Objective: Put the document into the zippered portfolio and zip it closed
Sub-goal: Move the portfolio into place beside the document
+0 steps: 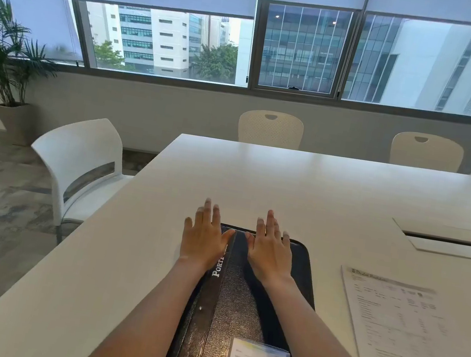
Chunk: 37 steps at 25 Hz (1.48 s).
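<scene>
A black leather-look zippered portfolio (241,306) lies closed on the white table (304,186), straight in front of me, with white lettering on its spine and a card in a clear pocket near me. My left hand (203,236) rests flat with fingers spread over the portfolio's far left corner, partly on the table. Flat on the far right part of its cover lies my right hand (269,250), fingers spread, holding nothing. The printed paper document (409,338) lies on the table to the right of the portfolio, apart from it.
A cable-access flap (452,240) is set into the table at the right. A white chair (82,163) stands at the table's left side and more chairs (270,128) line the far side. A potted plant (3,61) stands by the windows.
</scene>
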{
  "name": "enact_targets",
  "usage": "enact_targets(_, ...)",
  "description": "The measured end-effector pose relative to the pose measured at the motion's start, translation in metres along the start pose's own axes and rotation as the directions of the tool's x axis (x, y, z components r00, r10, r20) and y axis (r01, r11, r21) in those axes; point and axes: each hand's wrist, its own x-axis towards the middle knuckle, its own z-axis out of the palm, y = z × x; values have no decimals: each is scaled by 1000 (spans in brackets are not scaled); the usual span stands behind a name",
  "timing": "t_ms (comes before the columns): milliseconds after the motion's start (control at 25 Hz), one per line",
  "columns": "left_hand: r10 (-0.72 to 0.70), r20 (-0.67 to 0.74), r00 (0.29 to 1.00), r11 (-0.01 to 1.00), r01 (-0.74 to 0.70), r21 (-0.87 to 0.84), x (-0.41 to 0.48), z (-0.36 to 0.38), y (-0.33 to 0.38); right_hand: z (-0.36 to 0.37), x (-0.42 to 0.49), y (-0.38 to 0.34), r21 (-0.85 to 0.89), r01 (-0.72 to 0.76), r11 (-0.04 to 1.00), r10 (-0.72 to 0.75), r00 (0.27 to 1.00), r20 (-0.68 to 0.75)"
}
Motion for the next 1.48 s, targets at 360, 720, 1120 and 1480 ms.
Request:
enact_targets(360, 15, 174, 985, 999, -7, -43, 21, 25, -37, 25, 40, -21, -122, 102, 987, -102, 995, 7)
enact_targets(720, 88, 265, 960, 974, -27, -224, 55, 31, -53, 44, 115, -50, 209, -257, 944, 176, 924, 340)
enact_targets(1120, 76, 244, 967, 961, -6, -276, 65, 36, -62, 44, 183, -76, -67, -383, 921, 261, 481, 837)
enact_targets(1480, 28, 235, 972, 955, 43, -294, 74, 42, -67, 41, 179, -75, -53, -386, 921, 271, 535, 800)
